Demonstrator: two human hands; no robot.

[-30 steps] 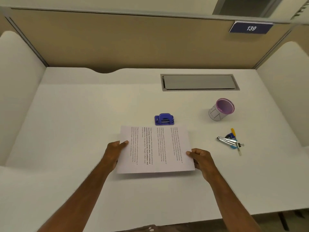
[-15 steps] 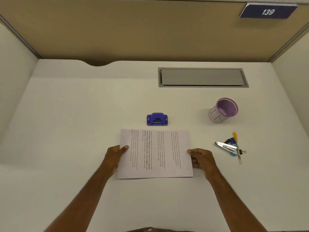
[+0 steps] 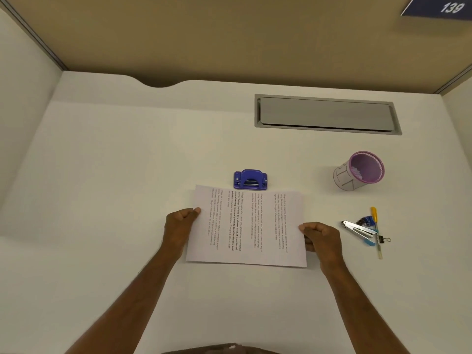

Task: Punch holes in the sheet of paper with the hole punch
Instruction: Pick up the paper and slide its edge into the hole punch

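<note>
A printed sheet of paper (image 3: 246, 227) lies sideways over the middle of the white desk, its text running vertically. My left hand (image 3: 180, 226) pinches its left edge and my right hand (image 3: 320, 237) pinches its right edge. A small blue hole punch (image 3: 250, 179) stands just beyond the sheet's far edge, left of its middle, with its slot facing me. The far edge of the paper reaches the punch's base; I cannot tell whether it is inside the slot.
A purple mesh cup (image 3: 358, 171) stands to the right. A stapler (image 3: 357, 229), a binder clip (image 3: 383, 239) and a yellow-tipped pen (image 3: 376, 232) lie near my right hand. A grey cable hatch (image 3: 327, 114) sits at the back. Partition walls enclose the desk.
Both hands have carried the sheet forward, so its far edge now meets the hole punch. The camera has tilted further down and closer to the desk.
</note>
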